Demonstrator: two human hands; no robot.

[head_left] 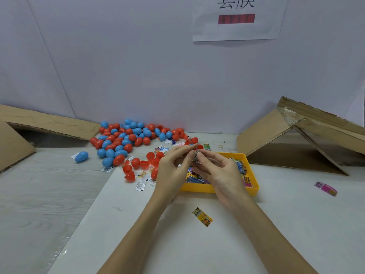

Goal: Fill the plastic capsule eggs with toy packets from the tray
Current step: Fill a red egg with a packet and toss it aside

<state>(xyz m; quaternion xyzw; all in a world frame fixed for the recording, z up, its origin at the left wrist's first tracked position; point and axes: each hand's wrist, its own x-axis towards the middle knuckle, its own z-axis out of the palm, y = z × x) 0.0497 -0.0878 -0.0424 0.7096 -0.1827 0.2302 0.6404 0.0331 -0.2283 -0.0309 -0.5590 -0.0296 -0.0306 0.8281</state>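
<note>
We hold one small toy packet (196, 157) between both hands above the yellow tray (227, 189): our left hand (173, 167) pinches it with thumb and fingertips, and our right hand (219, 169) pinches its other side. More packets lie in the tray. Behind it sits a pile of red and blue eggs (126, 137), with open red halves (138, 165) nearer us. A yellow packet (202, 216) lies on the table (197, 244) near our wrists

Red and blue capsule eggs (126, 139) heaped behind yellow tray (215, 188) of toy packets (246, 181).
</note>
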